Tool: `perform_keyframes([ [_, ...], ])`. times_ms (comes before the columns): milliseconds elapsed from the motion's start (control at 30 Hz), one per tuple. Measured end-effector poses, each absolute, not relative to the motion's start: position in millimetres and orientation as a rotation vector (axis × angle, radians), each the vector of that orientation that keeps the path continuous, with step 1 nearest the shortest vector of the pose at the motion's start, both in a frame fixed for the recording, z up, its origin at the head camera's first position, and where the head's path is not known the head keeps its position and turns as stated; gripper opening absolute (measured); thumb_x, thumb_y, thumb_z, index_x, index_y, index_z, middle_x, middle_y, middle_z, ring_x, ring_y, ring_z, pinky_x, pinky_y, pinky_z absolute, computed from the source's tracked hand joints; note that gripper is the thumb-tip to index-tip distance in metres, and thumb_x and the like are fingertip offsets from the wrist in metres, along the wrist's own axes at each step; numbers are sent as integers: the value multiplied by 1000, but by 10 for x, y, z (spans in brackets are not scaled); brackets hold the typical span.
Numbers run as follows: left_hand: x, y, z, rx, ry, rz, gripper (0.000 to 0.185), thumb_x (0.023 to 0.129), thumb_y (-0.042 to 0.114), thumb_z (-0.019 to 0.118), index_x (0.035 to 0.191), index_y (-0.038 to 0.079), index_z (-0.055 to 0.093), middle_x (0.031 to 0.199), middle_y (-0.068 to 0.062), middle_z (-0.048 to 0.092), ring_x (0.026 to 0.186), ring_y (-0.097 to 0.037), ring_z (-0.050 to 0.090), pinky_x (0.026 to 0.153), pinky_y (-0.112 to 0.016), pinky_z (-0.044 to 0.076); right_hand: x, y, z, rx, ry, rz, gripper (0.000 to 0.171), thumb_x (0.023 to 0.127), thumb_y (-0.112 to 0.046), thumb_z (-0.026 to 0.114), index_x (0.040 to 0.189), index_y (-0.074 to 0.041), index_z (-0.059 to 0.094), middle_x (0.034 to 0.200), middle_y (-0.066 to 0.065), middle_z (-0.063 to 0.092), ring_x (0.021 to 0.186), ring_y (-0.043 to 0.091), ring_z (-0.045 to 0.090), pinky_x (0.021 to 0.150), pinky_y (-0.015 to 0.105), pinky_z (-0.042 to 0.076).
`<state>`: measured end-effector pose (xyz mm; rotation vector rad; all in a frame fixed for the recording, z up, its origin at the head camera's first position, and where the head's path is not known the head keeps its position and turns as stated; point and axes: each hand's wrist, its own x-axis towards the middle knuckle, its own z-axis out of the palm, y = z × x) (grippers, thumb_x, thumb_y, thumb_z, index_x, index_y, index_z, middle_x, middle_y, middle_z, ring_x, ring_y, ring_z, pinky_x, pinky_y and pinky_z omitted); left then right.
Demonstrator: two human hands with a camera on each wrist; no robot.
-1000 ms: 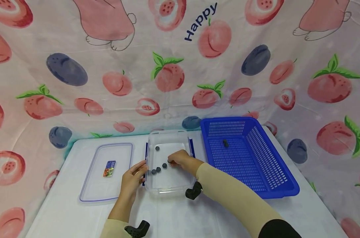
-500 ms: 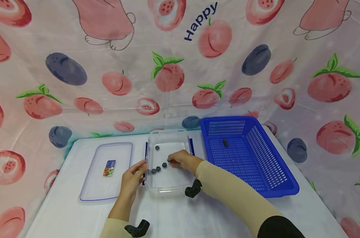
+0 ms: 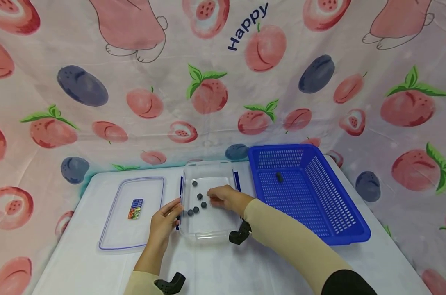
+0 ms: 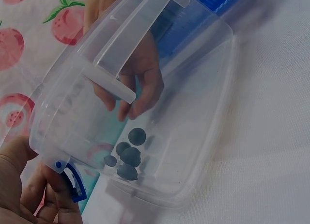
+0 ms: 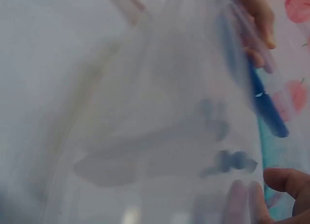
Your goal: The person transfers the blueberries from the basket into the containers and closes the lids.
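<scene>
A clear plastic box (image 3: 215, 223) with blue side latches stands on the white table. My left hand (image 3: 163, 220) holds its left wall, thumb at the rim and fingers curled by the blue latch (image 4: 73, 183). Inside lie several blueberries: one blueberry (image 3: 195, 183) toward the back, the others grouped near the left side. My right hand (image 3: 224, 197) reaches over the box, loosely bent, nothing between the fingertips, just right of a blueberry (image 3: 199, 196). In the right wrist view the thumb (image 5: 286, 180) stands apart from the fingers, and the blueberries (image 5: 236, 161) are blurred.
At the right is a blue mesh basket (image 3: 296, 196) with a couple of dark berries (image 3: 279, 177) inside. To the left lies a clear lid (image 3: 116, 229) with a blue edge and a colourful label (image 3: 135, 209). A fruit-print cloth (image 3: 208, 143) hangs behind the table.
The right hand has let go of a blueberry, which now lies in the box left of the fingertips. The left hand has kept its place on the box.
</scene>
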<state>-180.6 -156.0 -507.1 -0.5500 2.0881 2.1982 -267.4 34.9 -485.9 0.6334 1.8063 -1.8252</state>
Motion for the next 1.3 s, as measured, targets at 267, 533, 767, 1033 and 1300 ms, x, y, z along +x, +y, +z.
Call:
perform_keyframes([
  [267, -1817, -1560, -5090, -568, 2108, 2159, 43, 92, 20, 70, 133, 8, 62, 99, 13, 64, 78, -3, 55, 63, -15, 50, -2835, 508, -4471, 508, 1503, -2014, 48, 94, -1, 61, 140, 1, 49, 134, 21, 53, 92, 19, 59, 92, 27, 54],
  [533, -1801, -1548, -5099, -545, 2095, 2185, 43, 92, 18, 69, 133, 7, 61, 98, 14, 64, 78, -2, 55, 63, -15, 50, -3026, 1185, -3915, 344, 1567, -2087, 20, 100, -11, 54, 118, -6, 58, 127, 12, 52, 99, 19, 55, 104, 28, 46],
  [767, -1781, -1580, -5106, -533, 2106, 2164, 43, 93, 19, 69, 134, 7, 61, 98, 15, 65, 81, -2, 55, 63, -15, 50, -3092, 1910, -3879, 486, 1755, -2044, 46, 99, -17, 56, 144, -12, 45, 124, 6, 51, 95, 14, 57, 96, 22, 50],
  [1033, -1769, -1606, -5103, -534, 2115, 2142, 43, 93, 20, 68, 134, 7, 61, 99, 15, 65, 82, -3, 55, 65, -15, 50, -3008, 2422, -4240, 632, 1946, -1942, 56, 99, -16, 56, 149, -3, 35, 86, -2, 60, 68, 6, 62, 80, 20, 56],
  [1300, -1776, -1589, -5095, -540, 2113, 2147, 42, 94, 20, 68, 134, 8, 61, 99, 14, 65, 80, -3, 55, 65, -15, 50, -2946, 2587, -4563, 611, 2355, -1679, 50, 99, -14, 54, 140, 12, 43, 141, 27, 47, 125, 35, 53, 105, 40, 46],
])
